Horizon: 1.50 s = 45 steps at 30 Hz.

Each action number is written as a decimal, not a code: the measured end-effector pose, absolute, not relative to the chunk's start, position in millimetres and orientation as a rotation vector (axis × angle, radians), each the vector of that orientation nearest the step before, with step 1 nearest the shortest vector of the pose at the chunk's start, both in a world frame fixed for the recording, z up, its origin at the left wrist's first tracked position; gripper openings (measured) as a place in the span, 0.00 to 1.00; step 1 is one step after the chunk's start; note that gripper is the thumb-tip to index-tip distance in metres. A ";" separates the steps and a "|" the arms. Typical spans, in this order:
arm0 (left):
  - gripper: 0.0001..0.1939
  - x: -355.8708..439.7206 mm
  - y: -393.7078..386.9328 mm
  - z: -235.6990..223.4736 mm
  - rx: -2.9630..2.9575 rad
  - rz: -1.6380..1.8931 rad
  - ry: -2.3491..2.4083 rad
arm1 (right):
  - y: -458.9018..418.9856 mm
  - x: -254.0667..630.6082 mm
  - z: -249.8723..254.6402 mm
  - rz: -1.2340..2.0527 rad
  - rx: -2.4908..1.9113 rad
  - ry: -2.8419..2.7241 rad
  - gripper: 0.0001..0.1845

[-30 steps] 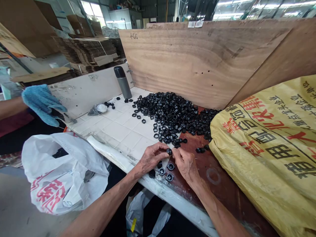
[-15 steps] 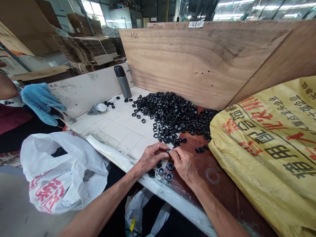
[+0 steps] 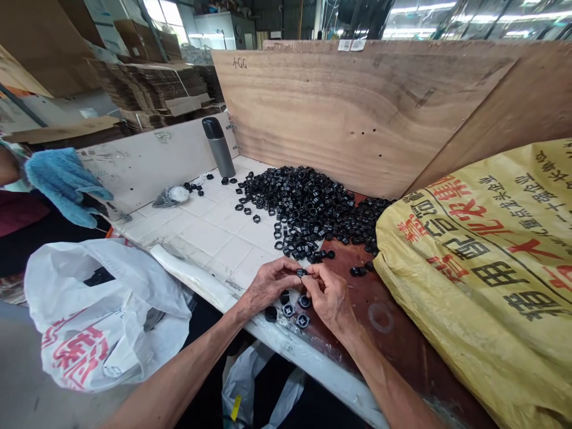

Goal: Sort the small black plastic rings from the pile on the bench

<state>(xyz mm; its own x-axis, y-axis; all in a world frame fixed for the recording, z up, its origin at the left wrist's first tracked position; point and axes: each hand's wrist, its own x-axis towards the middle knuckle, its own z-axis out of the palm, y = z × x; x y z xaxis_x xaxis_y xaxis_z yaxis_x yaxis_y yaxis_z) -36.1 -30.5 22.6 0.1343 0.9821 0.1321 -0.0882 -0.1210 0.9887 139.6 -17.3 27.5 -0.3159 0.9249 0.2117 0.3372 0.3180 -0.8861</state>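
Note:
Between the fingertips of both hands is a small black plastic ring (image 3: 301, 272), partly covered by the fingers. My left hand (image 3: 271, 285) pinches it from the left with thumb and forefinger. From the other side, my right hand (image 3: 328, 293) grips it in a pinch. Just below the hands, near the table's front edge, lie several round black caps (image 3: 302, 320), some showing a cross-shaped grey inside. Beyond the hands spreads a large heap of black plastic rings (image 3: 308, 199).
A yellow woven sack (image 3: 473, 268) covers the right side. A dark flask (image 3: 218, 148) stands at the back left, near a small clear bag (image 3: 172, 196). A wooden board (image 3: 357, 113) closes the back. Left hang a white plastic bag (image 3: 147, 351) and a blue glove (image 3: 62, 179); another person's arm (image 3: 8, 165) shows there.
My right fingers have shifted around the small ring, while both hands stay together in the same place. The other person's arm at the far left has drawn back. The view has shifted slightly.

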 end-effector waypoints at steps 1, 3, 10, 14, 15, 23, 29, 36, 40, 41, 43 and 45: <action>0.10 -36.2 -30.5 22.4 1.363 1.225 0.997 | -17.5 139.3 28.0 1.039 -1.164 -1.790 0.09; 0.08 -36.5 -30.4 21.5 1.502 1.206 1.028 | -15.7 140.7 28.9 1.229 -1.250 -1.712 0.10; 0.05 -35.9 -28.8 25.2 1.655 0.854 1.117 | 8.6 160.2 20.5 0.689 -1.487 -1.805 0.11; 0.17 -34.8 -24.9 23.7 1.644 0.957 1.291 | 11.7 160.0 8.0 0.517 -1.277 -1.999 0.10; 0.16 -34.8 -23.5 21.2 1.592 1.009 1.348 | 10.7 158.4 5.7 0.495 -1.231 -2.057 0.12; 0.23 -38.7 -4.4 1.1 1.633 1.187 1.667 | 0.4 148.9 -0.8 0.427 -1.162 -2.241 0.03; 0.15 -30.4 1.4 -8.2 1.904 1.112 1.776 | -7.4 141.8 -1.0 0.528 -1.077 -2.186 0.06; 0.14 -29.7 -11.2 -1.8 1.905 1.109 1.679 | -2.7 142.7 -3.3 0.766 -1.101 -1.885 0.09; 0.07 -32.7 -12.0 4.1 1.760 1.025 1.652 | 1.3 142.5 -2.3 0.889 -1.213 -1.699 0.11; 0.06 -33.2 -11.8 5.1 1.732 1.016 1.644 | 2.4 142.7 -2.0 0.913 -1.250 -1.647 0.11; 0.09 -33.8 -11.4 6.3 1.751 1.000 1.619 | 4.8 143.5 -1.8 0.939 -1.288 -1.594 0.11; 0.14 -33.8 -10.5 6.3 1.853 0.976 1.575 | 6.9 144.9 -1.7 0.939 -1.301 -1.585 0.10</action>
